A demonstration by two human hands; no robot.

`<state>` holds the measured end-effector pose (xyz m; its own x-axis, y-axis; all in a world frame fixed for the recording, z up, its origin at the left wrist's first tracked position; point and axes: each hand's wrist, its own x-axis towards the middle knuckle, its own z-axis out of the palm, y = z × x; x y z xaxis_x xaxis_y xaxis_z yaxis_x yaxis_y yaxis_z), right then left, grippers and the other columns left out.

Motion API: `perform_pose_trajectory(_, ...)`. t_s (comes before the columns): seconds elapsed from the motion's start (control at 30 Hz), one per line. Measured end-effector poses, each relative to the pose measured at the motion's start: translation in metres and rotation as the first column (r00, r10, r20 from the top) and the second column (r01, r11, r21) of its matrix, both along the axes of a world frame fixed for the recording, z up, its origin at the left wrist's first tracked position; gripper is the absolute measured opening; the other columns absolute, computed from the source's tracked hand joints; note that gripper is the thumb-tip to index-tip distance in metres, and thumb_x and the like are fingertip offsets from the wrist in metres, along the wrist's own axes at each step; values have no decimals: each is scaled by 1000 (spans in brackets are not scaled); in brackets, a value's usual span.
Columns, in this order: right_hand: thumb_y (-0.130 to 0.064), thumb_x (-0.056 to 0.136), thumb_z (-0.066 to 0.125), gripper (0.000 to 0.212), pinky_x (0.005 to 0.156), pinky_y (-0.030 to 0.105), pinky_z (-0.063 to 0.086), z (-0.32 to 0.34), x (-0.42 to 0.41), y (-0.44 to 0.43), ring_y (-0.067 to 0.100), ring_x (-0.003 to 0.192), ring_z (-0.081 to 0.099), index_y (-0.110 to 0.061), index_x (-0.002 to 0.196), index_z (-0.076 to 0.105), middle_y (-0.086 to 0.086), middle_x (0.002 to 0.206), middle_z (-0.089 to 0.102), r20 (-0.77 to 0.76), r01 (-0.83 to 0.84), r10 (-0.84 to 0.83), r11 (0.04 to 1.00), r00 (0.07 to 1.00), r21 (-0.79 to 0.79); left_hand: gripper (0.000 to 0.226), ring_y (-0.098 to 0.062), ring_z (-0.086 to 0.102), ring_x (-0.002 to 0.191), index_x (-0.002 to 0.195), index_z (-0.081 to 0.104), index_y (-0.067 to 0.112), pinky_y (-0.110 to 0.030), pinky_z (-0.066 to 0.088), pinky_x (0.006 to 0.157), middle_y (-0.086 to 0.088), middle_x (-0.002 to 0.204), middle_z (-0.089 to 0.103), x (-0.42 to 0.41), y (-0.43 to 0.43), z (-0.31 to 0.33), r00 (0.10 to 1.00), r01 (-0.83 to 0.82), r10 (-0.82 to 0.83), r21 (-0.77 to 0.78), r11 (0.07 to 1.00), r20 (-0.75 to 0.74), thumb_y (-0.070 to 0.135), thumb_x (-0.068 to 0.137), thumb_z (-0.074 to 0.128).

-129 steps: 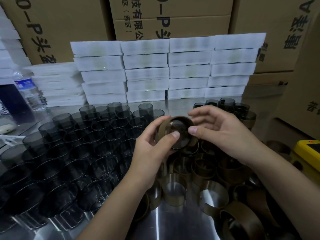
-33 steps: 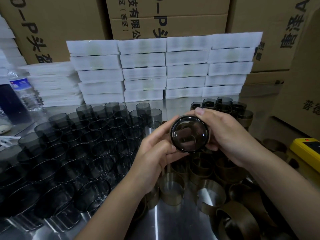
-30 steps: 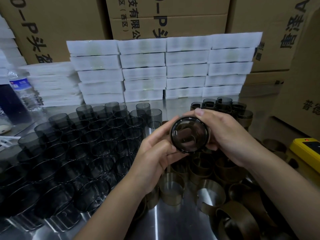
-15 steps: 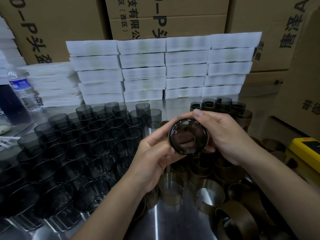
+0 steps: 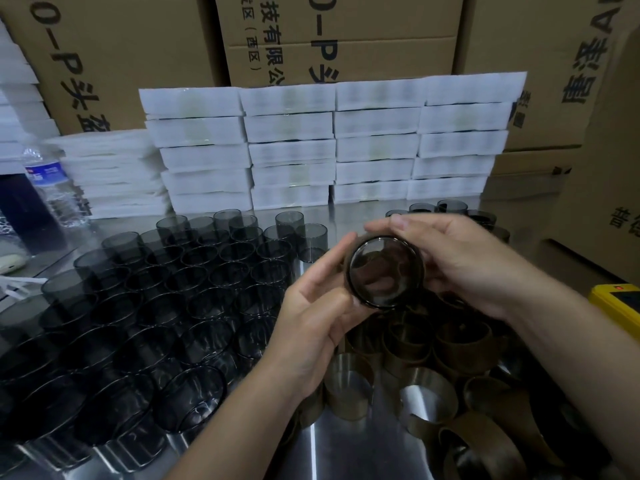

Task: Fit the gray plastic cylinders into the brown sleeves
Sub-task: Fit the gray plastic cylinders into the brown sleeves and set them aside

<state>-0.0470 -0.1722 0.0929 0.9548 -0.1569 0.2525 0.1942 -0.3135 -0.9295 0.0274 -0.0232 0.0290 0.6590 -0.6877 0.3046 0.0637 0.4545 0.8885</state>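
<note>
Dim indoor light, glare streak on the steel table [image 5: 313,445], soft focus overall, wide-angle bending at edges.

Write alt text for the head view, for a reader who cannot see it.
The left hand and right hand hold a gray cylinder, its round end facing the camera, over a metal table. Rows of gray cylinders stand at left, loose brown sleeves at right, stacked white boxes behind.

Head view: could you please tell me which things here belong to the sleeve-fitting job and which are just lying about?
Job in hand:
gray cylinder, held between left hand and right hand; loose gray cylinders standing on the left; empty brown sleeves in front.

Lying about:
water bottle; white foam trays; cardboard boxes; yellow device.
</note>
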Motion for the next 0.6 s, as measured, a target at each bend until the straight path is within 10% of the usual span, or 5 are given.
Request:
perform_pose_trajectory(0.1,-56,53,69,47,74,30,49,34,8,-16,16,80,71,-39,97,73,-2,94,75,-37,10,-16,988,999,-154,58,-15,69,105,120,57,33,-24,55,86,-1,110,74,-4,-2,2,982,-187,187,46,981,8,-2,77,73)
perform_pose_trajectory(0.17,-48,62,74,38,54,14,46,54,26,-34,-3,56,61,-33,97,73,-12,82,73,10,154,-157,954,988,-259,47,-8,70,99,111,59,37,-19,55,85,4,104,74,-2,-2,3,952,-308,303,146,940,55,1,83,69)
perform_pose_trajectory(0.3,-24,84,71,7,46,12,46,58,81,-68,5,52,52,-18,86,69,-2,73,65,73,347,-343,878,936,-330,23,-8,72,82,97,70,23,-18,57,72,3,86,77,-1,0,5,950,-312,291,280,908,114,4,93,56)
perform_pose_trajectory(0.6,-10,91,60,11,68,26,56,-23,175,-92,17,67,64,-5,99,66,12,82,67,-137,273,-438,744,889,-609,33,-13,70,62,74,77,16,-19,54,52,-7,70,73,3,0,8,946,-219,270,258,941,-182,7,94,52)
